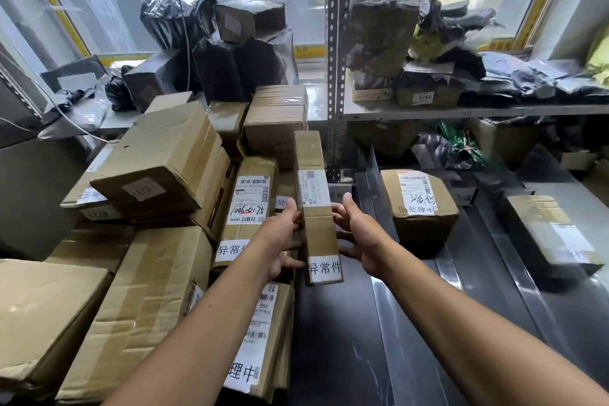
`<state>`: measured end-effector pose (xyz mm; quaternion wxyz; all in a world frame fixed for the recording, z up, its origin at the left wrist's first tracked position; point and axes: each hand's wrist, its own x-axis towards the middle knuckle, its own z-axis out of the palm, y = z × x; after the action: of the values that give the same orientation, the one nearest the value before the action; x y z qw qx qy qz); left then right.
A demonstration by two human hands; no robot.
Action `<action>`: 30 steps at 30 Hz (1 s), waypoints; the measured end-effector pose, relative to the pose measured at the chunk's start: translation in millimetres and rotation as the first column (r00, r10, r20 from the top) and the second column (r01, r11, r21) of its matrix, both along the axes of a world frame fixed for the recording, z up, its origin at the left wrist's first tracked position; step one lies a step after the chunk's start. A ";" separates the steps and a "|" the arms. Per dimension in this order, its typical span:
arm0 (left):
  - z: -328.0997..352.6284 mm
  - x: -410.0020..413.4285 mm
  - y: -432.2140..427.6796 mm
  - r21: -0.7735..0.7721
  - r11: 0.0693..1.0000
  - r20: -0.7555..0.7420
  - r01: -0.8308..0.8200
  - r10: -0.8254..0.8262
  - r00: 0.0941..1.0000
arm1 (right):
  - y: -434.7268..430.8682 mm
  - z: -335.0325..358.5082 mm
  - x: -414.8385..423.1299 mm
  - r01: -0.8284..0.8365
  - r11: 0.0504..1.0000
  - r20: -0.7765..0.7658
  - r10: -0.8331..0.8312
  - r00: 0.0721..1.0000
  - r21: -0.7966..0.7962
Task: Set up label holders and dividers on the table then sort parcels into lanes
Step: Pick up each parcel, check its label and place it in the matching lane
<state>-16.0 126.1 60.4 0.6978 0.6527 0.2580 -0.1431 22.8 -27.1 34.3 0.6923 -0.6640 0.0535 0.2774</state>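
Both bare forearms reach forward over a dark, smooth bench (346, 349). To the left lies a heap of brown cardboard boxes (141, 306), creased and taped, some with white printed labels.

Further on, the two hands hold a long box (314, 204) between them. It is narrow, flat, brown cardboard, with a shipping label at mid-length and a white slip with handwritten characters at its near end. It points away from the person, just right of the heap and over the bench's left edge. The left hand (280, 237) has its grip closed on the left side, thumb on top and fingers curled beneath. The right hand (361, 241) has a looser grip, thumb up along the right edge and spread fingers pinching the side.

Beyond the right hand stands a thin, glossy divider (379, 184), and past it a squat labelled box (418, 208) sits in a lane.

Farthest off, a metal shelf (461, 112) carries crumpled black bags (527, 76).
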 end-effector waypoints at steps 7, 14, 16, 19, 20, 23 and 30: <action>24.6 -13.3 5.0 -0.105 0.994 0.092 0.012 -0.003 0.996 | -1.2 32.0 -6.3 -0.011 0.997 0.133 0.021 0.991 -0.076; 47.6 -27.0 2.4 -0.070 0.995 0.156 0.068 -0.056 0.986 | -5.9 49.0 -24.6 0.059 0.998 0.161 -0.053 0.986 -0.035; 52.9 -29.0 -1.7 -0.050 0.994 0.182 0.101 -0.090 0.979 | -12.2 56.1 -31.2 0.087 0.996 0.164 -0.082 0.983 -0.019; 59.7 -30.3 -15.3 -0.037 0.984 0.214 0.173 -0.161 0.963 | -28.8 68.1 -42.5 0.150 0.989 0.166 -0.146 0.975 -0.012; 62.0 -30.3 -23.5 -0.046 0.978 0.219 0.202 -0.187 0.958 | -38.5 71.0 -46.3 0.178 0.984 0.167 -0.173 0.971 -0.014; 68.5 -30.3 -58.8 -0.067 0.953 0.238 0.297 -0.273 0.932 | -77.1 78.8 -60.9 0.271 0.962 0.176 -0.263 0.949 -0.020; 85.4 -42.6 -170.9 -0.017 0.882 0.261 0.470 -0.450 0.854 | -183.1 91.2 -92.9 0.415 0.908 0.243 -0.390 0.888 -0.058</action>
<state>-58.6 -44.9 145.9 0.6957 0.6796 -0.0016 -0.2328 -70.1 -210.3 125.4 0.6993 -0.7021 0.1259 0.0472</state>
